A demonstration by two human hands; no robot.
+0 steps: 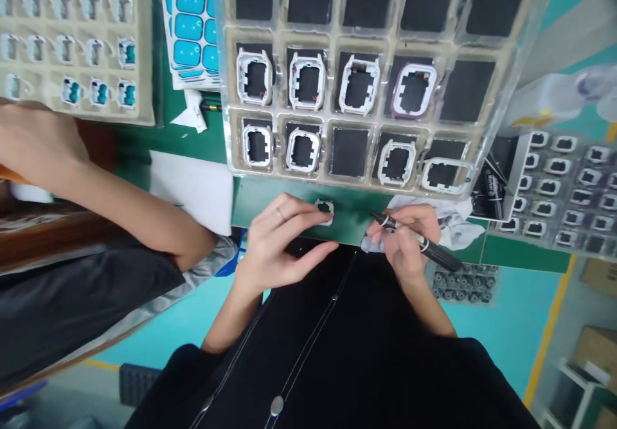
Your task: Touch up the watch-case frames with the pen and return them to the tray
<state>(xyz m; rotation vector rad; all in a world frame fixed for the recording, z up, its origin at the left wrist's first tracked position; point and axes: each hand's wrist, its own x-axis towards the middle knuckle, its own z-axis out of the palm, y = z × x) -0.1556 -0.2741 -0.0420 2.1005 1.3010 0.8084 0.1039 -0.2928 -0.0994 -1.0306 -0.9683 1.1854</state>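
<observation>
My left hand (282,242) reaches over the front edge of the green table, its fingertips at a small white frame (325,211) that lies on the surface. The thumb is spread away from the fingers, so the hand is open. To the right, my right hand (409,236) is closed around a black marker (439,253), whose dark tip points left toward the small frame without touching it. A crumpled white cloth (456,220) lies beside and behind this hand. Beyond both hands, a clear tray (349,183) holds several white frames and one purplish one.
Another person's arm (130,197) reaches in from the left, near a beige tray (147,62) of small parts. Blue sticker sheets (190,27) and a white cloth (193,188) lie left of the clear tray. A black packet (491,188) and more trays of frames (576,191) stand right.
</observation>
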